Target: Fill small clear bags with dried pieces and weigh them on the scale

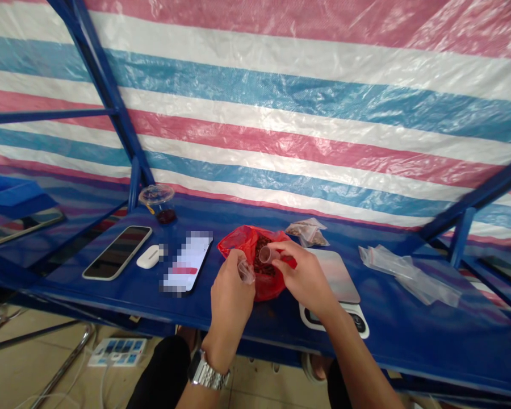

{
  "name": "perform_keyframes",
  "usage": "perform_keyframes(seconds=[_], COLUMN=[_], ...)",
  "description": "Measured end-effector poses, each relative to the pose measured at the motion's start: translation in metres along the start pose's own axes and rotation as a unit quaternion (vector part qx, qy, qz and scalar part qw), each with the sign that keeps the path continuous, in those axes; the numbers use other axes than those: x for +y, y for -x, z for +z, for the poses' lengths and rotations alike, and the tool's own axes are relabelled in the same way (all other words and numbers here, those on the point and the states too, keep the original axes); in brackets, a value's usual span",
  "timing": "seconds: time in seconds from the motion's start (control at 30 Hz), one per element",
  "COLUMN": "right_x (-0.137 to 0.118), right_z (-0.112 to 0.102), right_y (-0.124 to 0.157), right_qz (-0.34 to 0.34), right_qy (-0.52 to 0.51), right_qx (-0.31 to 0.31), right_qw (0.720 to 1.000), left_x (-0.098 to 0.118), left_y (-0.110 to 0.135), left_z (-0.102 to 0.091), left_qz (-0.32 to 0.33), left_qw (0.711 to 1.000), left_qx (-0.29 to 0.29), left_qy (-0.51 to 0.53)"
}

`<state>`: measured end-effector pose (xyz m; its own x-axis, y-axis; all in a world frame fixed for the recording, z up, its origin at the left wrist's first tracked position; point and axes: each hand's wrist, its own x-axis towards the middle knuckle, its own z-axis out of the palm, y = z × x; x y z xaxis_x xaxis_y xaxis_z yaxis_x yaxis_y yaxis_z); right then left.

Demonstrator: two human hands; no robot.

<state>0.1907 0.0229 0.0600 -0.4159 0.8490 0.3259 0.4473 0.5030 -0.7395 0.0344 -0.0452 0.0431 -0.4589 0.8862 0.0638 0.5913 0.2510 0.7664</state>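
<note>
Pinching a small clear cup [266, 255] between the fingers, the right hand [302, 272] holds it tilted over the brown pieces [263, 240] in the open red bag [269, 288]. The left hand [232, 287] is at the bag's near left side, its fingers closed on some clear plastic [246, 271], partly hidden by the hand. The red bag sits on the blue counter [383, 326], with a white scale [338, 278] just to its right, partly covered by the right forearm. Behind the scale lies a small filled clear bag [309, 231]; farther right are flat clear bags [409, 275]. Left of the red bag come a phone with a lit screen [189, 261], a white earbud case [148, 257] and a dark-screened phone [118, 253]. Beyond these phones stands a lidded plastic cup [159, 203] holding a little dark liquid.
</note>
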Motion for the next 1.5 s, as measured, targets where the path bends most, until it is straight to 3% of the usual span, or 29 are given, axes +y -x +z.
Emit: perform_keyframes(seconds=[0.4,0.57,0.73,0.87,1.03,1.17,1.33,1.5], right_x=[-0.009,-0.013,-0.014,-0.015,-0.013,-0.003,-0.012,-0.035], right_z=[0.011,0.011,0.013,0.015,0.014,0.013,0.015,0.019], right_y=[0.001,0.004,0.007,0.007,0.005,0.002,0.005,0.010], right_qz=[-0.065,-0.124,-0.171,-0.183,-0.166,-0.105,-0.068,-0.052], right_qy=[-0.053,-0.012,0.055,0.045,0.000,0.022,0.032,-0.070], right_qx=[-0.032,-0.052,-0.033,-0.019,0.013,0.044,0.004,-0.057], right_qw=[0.996,0.991,0.983,0.982,0.986,0.993,0.997,0.995], left_x=[-0.003,-0.007,-0.007,-0.009,-0.011,-0.008,-0.007,-0.012], left_y=[-0.001,0.000,-0.002,-0.003,-0.004,-0.005,-0.004,0.001], left_z=[0.008,0.011,0.015,0.018,0.019,0.017,0.012,0.017], left_qz=[0.033,0.054,0.059,0.064,0.062,0.054,0.078,0.112], left_qw=[0.999,0.998,0.997,0.994,0.994,0.992,0.976,0.972], left_qx=[0.008,0.005,-0.003,0.001,0.015,0.061,0.163,0.168], left_qy=[0.008,0.007,0.043,0.083,0.085,0.097,0.121,0.115])
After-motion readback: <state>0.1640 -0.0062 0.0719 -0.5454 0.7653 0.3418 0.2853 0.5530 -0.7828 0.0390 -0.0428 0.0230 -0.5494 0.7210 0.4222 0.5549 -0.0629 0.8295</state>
